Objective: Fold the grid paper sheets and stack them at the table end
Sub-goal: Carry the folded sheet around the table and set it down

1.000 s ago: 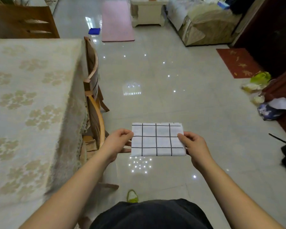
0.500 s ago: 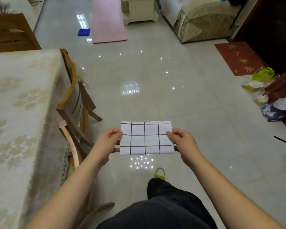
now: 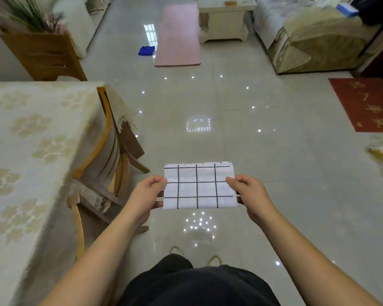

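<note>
Table [image 3: 31,140]: it is on the left, with a pale flowery cloth on top; wooden chairs [image 3: 111,151] are pushed in along its right edge
Left hand [image 3: 149,191]: the thumb is on top and the fingers are curled under, pinching the left edge of the paper
Grid paper [image 3: 198,186]: it is folded small and held flat in the air between both hands, over the shiny floor [image 3: 274,173], well apart from the table, not on it
Right hand [image 3: 248,191]: it pinches the right edge the same way, thumb on top
Step now: I think the folded paper is being carried to the table end
How to do it well: keep both pinches tight so the layers do not slip open, keep the paper flat, then set it down square near the table's end edge
Hard to see: the fingers under the paper are hidden; how many layers there are I cannot tell, only thin edges show at the top; no stack shows on the table; the table's near and left parts are cut off
</note>
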Motion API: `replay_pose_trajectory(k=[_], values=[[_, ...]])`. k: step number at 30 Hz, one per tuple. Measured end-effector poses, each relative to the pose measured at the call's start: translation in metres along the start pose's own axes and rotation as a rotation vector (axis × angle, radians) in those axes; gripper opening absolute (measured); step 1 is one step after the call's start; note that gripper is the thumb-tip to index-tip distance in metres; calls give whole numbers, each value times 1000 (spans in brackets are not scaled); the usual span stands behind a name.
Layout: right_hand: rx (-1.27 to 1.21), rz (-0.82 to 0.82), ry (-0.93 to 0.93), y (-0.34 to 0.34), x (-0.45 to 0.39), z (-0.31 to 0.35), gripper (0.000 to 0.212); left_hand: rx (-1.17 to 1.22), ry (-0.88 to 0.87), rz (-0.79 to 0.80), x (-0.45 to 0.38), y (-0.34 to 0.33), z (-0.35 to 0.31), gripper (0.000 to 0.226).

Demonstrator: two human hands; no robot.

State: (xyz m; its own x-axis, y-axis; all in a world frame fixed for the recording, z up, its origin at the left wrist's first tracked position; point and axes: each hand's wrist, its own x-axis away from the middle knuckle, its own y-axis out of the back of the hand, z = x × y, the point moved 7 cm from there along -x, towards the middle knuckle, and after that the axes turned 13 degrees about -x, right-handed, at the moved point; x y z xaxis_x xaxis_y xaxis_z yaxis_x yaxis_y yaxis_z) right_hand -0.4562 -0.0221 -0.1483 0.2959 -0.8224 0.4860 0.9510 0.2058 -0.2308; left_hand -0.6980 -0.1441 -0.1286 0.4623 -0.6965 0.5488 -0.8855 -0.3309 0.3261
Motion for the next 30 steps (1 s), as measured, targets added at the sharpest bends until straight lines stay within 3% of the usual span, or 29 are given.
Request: replay_pose_trajectory(k=[16,30], values=[[89,46,-8,-111,-166,60,10,173,10,-81,-166,75,-49,15],[88,69,6,-185,-303,123,10,142,-43,-79,-297,131,-129,16]])
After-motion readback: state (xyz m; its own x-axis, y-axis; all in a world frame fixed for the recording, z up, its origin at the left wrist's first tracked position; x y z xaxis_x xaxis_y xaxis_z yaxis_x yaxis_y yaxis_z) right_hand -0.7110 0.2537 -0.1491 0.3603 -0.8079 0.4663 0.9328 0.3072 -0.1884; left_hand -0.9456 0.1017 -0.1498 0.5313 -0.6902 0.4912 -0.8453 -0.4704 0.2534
